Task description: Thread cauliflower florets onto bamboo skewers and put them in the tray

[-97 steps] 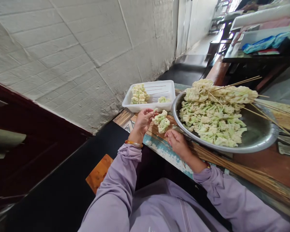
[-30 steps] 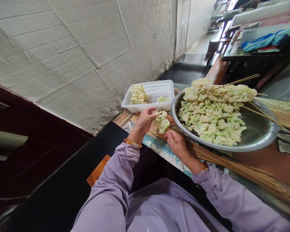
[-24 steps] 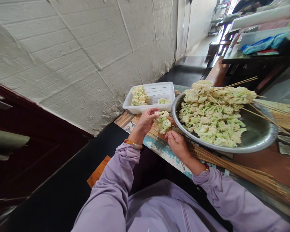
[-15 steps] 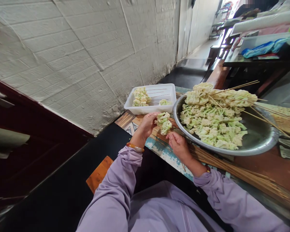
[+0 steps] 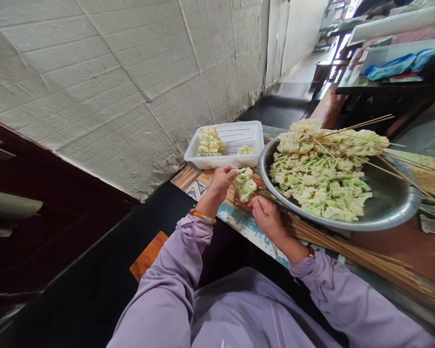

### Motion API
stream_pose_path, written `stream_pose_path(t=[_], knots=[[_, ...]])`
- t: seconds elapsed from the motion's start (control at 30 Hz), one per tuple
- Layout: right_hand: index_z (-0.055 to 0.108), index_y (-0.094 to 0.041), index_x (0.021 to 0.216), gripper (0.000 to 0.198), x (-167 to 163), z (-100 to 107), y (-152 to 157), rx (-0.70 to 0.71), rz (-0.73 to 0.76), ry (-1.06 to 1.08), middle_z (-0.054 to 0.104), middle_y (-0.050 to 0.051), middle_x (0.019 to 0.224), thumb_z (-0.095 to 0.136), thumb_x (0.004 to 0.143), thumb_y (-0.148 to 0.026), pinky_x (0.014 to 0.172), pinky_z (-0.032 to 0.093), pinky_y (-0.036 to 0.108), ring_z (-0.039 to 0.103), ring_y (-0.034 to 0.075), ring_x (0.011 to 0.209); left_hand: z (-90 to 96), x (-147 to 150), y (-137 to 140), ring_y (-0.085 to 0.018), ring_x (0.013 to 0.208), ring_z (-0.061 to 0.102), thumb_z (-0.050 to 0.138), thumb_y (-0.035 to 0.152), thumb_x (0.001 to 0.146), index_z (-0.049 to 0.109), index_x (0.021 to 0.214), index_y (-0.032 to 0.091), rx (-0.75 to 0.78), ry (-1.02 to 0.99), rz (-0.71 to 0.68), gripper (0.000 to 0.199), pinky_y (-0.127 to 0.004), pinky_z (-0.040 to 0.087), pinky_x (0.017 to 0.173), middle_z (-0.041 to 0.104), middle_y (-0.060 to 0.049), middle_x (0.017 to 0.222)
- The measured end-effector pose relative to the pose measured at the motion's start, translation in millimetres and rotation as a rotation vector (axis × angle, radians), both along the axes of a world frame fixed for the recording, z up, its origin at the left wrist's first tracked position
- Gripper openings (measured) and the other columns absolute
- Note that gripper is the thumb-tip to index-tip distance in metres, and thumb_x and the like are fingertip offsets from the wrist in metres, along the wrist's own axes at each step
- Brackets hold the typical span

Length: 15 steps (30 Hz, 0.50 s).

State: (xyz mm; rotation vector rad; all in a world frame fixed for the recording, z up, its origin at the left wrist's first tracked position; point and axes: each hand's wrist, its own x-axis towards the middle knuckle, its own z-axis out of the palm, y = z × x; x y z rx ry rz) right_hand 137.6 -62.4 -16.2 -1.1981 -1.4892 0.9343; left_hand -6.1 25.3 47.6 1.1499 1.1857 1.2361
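Note:
Over the bench edge, my left hand [image 5: 222,181] is closed, its fingertips pinching the upper end of a short row of pale green cauliflower florets [image 5: 245,185]. Just below and to the right, my right hand [image 5: 265,215] is closed at the row's lower end. A thin bamboo skewer [image 5: 274,248] shows below that hand, apparently held in it; most of its length is hidden by the fingers. Beyond my hands, a white plastic tray [image 5: 223,162] holds skewered cauliflower. To the right, a large metal basin [image 5: 391,212] is heaped with loose florets, with loaded skewers lying across the top.
A bundle of bamboo skewers [image 5: 351,251] lies along the bench in front of the basin. The white brick-patterned wall [image 5: 130,72] rises on the left. An orange wooden stool [image 5: 148,253] stands below. A dark table [image 5: 387,87] with packages is at the back right.
The view has shifted slightly. My left fingers have drawn in a little at the top of the florets, while my right hand stays nearly where it was.

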Motion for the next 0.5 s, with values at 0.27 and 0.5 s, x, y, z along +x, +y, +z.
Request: stream_pose_path(t=[0.27,0.5], knots=[[0.054,-0.022,0.073,0.029,0.6,1.4,-2.4,0.058,-0.018,-0.058,0.046,-0.003,0.050,0.040,0.094,-0.037,0.054,0.036,0.027,0.047,0.014,0.049,-0.3,-2.1,-4.6,-0.007,0.051,0.036,0.063,0.022,0.061,0.052,0.055,0.016,-0.038,0.038,-0.044,0.013,-0.021,0.026,0.051,0.044,0.004,0.052],[0.055,-0.021,0.073,0.031,-0.5,0.9,-0.5,0.039,0.007,-0.007,0.044,-0.004,0.049,0.040,0.094,-0.039,0.052,0.034,0.026,0.044,0.014,0.047,6.1,0.8,-7.2,-0.006,0.050,0.042,0.065,0.018,0.065,0.058,0.061,0.015,-0.083,-0.061,-0.069,0.009,-0.019,0.030,0.048,0.051,0.003,0.057]])
